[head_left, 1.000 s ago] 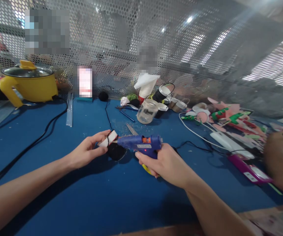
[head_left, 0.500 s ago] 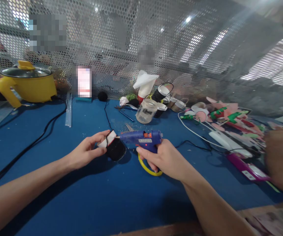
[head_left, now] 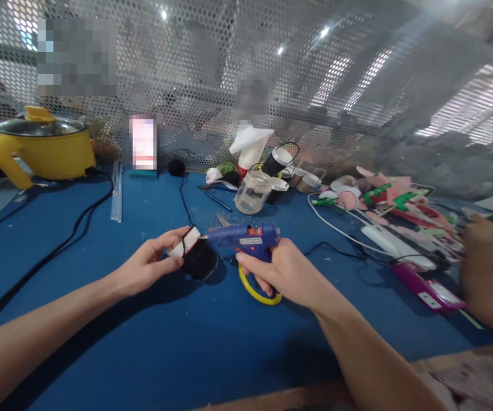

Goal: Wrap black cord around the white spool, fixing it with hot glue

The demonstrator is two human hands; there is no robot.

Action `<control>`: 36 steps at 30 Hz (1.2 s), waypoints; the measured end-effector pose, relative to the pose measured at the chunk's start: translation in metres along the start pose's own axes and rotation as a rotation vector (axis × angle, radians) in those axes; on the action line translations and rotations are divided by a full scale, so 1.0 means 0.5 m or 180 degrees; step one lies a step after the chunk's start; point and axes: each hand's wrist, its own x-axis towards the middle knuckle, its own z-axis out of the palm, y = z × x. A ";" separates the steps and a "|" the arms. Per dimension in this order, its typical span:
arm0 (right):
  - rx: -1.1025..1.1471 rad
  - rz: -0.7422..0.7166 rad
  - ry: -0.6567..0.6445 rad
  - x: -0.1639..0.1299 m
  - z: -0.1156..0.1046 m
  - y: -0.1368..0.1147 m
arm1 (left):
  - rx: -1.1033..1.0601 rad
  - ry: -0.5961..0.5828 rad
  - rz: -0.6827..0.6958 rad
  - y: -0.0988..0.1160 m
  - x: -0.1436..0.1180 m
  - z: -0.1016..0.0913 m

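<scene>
My left hand (head_left: 154, 260) pinches the white upper part of a paper cup wrapped in black yarn (head_left: 201, 264). The cup is tilted over the blue tabletop, its dark wrapped end turned towards my right. A strand of yarn runs from it to a black yarn ball (head_left: 176, 166) at the back. My right hand (head_left: 289, 265) is wrapped round the handle of a blue glue gun (head_left: 229, 238) with a small red light lit. The nozzle is at the cup's side, near the edge of the yarn. Below the gun shows a yellow loop (head_left: 259, 295), partly hidden by my fingers.
A yellow electric pot (head_left: 53, 151), clear glue sticks (head_left: 116, 197) and a phone (head_left: 143, 142) stand or lie at the left. Behind the gun are a clear plastic jar (head_left: 252, 194) and several cups. At right are a purple power strip (head_left: 426, 288), craft pieces and another person's arm (head_left: 488, 274).
The view has shifted slightly, moving the surroundings a little to the left. Both hands keep their holds, and the nozzle stays at the cup.
</scene>
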 end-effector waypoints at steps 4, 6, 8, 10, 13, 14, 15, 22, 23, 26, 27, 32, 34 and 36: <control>0.0043 0.0014 0.0047 0.005 -0.002 0.000 | -0.0013 -0.0026 -0.0032 -0.005 0.000 -0.001; 0.0054 0.0020 0.0060 0.006 -0.002 0.000 | -0.0041 -0.0013 -0.0049 -0.007 0.000 -0.001; 0.0060 0.0000 0.0056 0.007 -0.003 0.000 | -0.0053 -0.0003 -0.0054 -0.008 0.000 -0.002; 0.0060 -0.0038 0.0054 0.008 -0.003 0.002 | -0.0052 -0.0019 -0.0053 -0.007 0.001 -0.002; 0.0056 -0.0087 0.0056 0.009 -0.003 0.005 | -0.0059 -0.0068 -0.0032 -0.009 0.001 -0.003; 0.0057 -0.0088 0.0048 0.009 -0.003 0.005 | -0.0065 -0.0061 -0.0005 -0.011 0.001 -0.003; 0.0055 -0.0082 0.0037 0.009 -0.002 0.006 | -0.0068 -0.0042 0.0023 -0.014 0.000 -0.004; -0.0032 -0.0034 -0.0014 0.000 0.002 0.001 | -0.0012 0.0010 0.0131 -0.025 0.000 -0.004; -0.0063 -0.0035 -0.0012 -0.002 0.003 0.000 | 0.0004 0.0012 0.0133 -0.023 0.000 -0.003; -0.0155 0.0004 0.0006 -0.007 0.007 -0.001 | 0.0028 -0.0013 0.0088 -0.015 0.000 -0.002; -0.0163 0.0027 0.0015 -0.008 0.008 0.000 | 0.0025 -0.0032 0.0057 -0.011 0.000 -0.002; -0.0144 0.0009 0.0020 -0.014 0.016 0.000 | 0.0041 -0.0097 -0.0048 0.000 0.000 -0.002; -0.0138 0.0050 0.0013 -0.015 0.019 -0.003 | 0.0062 -0.0092 -0.0050 0.000 0.000 -0.001; -0.0127 0.0082 0.0026 -0.017 0.022 -0.007 | 0.0057 -0.0091 -0.0045 -0.002 0.000 -0.001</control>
